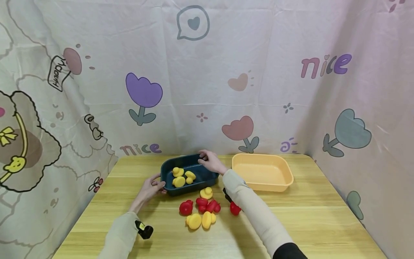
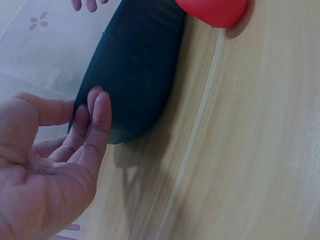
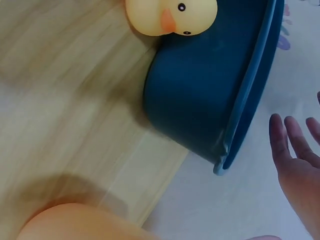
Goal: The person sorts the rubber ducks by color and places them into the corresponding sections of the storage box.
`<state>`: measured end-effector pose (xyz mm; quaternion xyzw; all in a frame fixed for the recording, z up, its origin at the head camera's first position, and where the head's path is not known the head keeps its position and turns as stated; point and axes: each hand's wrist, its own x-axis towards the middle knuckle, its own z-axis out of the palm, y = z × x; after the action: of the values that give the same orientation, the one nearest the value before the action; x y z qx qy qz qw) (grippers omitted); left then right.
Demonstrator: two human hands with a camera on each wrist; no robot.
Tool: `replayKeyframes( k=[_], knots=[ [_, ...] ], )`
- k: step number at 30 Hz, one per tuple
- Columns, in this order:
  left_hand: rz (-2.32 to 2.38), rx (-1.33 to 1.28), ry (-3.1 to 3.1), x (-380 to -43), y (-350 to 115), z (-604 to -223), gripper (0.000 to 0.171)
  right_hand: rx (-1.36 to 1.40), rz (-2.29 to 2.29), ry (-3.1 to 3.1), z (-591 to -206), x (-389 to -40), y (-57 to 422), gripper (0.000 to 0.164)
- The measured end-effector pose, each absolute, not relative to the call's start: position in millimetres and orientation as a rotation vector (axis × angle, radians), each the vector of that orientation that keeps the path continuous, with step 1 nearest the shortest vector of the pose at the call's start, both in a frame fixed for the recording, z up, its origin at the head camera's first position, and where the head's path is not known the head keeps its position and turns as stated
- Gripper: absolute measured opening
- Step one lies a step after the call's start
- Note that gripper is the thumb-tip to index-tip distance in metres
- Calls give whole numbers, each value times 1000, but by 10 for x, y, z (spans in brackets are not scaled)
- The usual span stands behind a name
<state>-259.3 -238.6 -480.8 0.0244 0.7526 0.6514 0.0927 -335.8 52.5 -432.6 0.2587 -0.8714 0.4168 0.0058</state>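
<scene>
A dark blue plastic tub [image 1: 194, 187] stands at the back of the table with three yellow toy ducks [image 1: 179, 181] inside. My left hand [image 1: 153, 187] grips its left end, thumb at the rim and fingers against the outer wall, as the left wrist view shows closely. Over the tub's far right part is my right hand [image 1: 211, 162]. In the right wrist view this right hand [image 3: 300, 170] has extended fingers, apart from the tub [image 3: 195, 95], and holds nothing. A yellow duck [image 1: 206, 193] sits close to the tub's front wall.
Right of the blue tub stands a pale orange tub [image 1: 262, 186]. In front lie several red toys, one [image 1: 186, 208] at the left and another [image 1: 235, 208] partly behind the right sleeve. Two yellow ducks [image 1: 194, 221] lie nearest me. A patterned cloth [image 1: 194, 72] hangs behind.
</scene>
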Motion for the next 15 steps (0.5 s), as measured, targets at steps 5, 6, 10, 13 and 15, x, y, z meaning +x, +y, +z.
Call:
replayKeyframes(
  k=[5, 6, 10, 13, 15],
  knots=[
    [1930, 76, 2235, -2599, -2377, -4816, 64, 915, 1332, -2696, -4309, -3212, 685, 39],
    [1933, 67, 2234, -2604, -2376, -4812, 63, 926, 1330, -2690, -4306, -3180, 719, 39],
    [1935, 70, 2239, -2622, -2375, -4799, 62, 953, 1347, -2666, -4301, -3024, 856, 40],
    [1929, 84, 2242, -2622, -2381, -4802, 61, 971, 1371, -2654, -4317, -2874, 959, 40],
    [1930, 82, 2245, -2615, -2381, -4809, 61, 980, 1399, -2654, -4333, -2761, 1024, 40]
  ],
)
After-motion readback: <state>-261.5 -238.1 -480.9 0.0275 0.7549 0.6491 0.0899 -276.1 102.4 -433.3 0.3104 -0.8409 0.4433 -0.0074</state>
